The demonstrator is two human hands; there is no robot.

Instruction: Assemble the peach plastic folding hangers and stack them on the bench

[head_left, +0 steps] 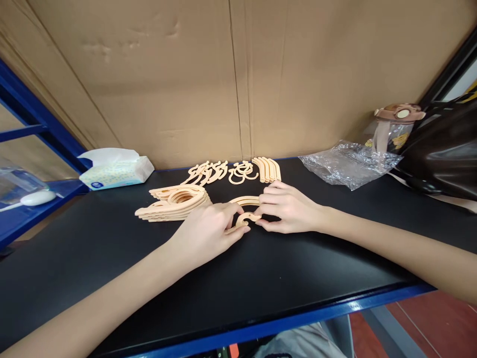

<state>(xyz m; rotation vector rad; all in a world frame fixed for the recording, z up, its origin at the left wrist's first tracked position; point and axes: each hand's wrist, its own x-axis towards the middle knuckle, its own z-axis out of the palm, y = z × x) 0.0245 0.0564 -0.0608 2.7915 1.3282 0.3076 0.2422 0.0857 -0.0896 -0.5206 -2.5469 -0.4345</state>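
A curved beige plastic hanger piece (246, 216) is held low over the black table. My left hand (208, 226) pinches its left part between thumb and fingers. At the right end, the thumb and fingertips of my right hand (288, 209) are closed, partly hiding what they grip. Just behind the fingers lies a curved beige hanger arm (244, 200), its right end covered by my right hand. Left of it, beside my left hand, is a stack of beige folding hangers (167, 211).
Along the back lie curved hanger parts (206, 173), loose hooks (242, 173) and a row of hanger arms (266, 170). A tissue pack (115, 171) stands left. Clear plastic wrap (346, 164), a bottle (398, 129) and a dark bag (443, 149) are right. Cardboard (186, 74) rises behind.
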